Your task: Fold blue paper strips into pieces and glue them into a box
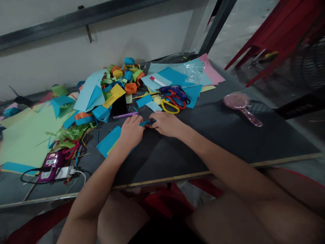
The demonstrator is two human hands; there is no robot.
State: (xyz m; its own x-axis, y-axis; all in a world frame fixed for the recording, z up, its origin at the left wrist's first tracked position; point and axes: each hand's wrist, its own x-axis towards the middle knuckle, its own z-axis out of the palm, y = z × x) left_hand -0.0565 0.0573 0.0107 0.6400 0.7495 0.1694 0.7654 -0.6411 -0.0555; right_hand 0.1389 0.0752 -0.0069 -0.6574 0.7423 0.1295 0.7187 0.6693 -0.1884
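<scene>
Between my two hands is a narrow folded piece of blue paper [145, 123], just above the dark tabletop [167, 156]. My left hand [132, 131] pinches its left end, and my right hand [165, 123] has its fingers closed on the right end. Under my left wrist lies a sheet of blue paper [108, 141] with a yellow-green edge showing. A purple pen [125, 115] rests just beyond my left fingers. Beyond my right hand are scissors with yellow handles [170, 107], scissors with red handles [177, 99] and a dark blue glue gun [174, 90].
A heap of coloured paper pieces [124, 76] stands against the wall. Large green sheets [27, 135], a purple power strip [52, 166] and a white charger [64, 173] lie at the left. A pink hairbrush [240, 103] lies right. Red chairs [276, 34] stand beyond the table.
</scene>
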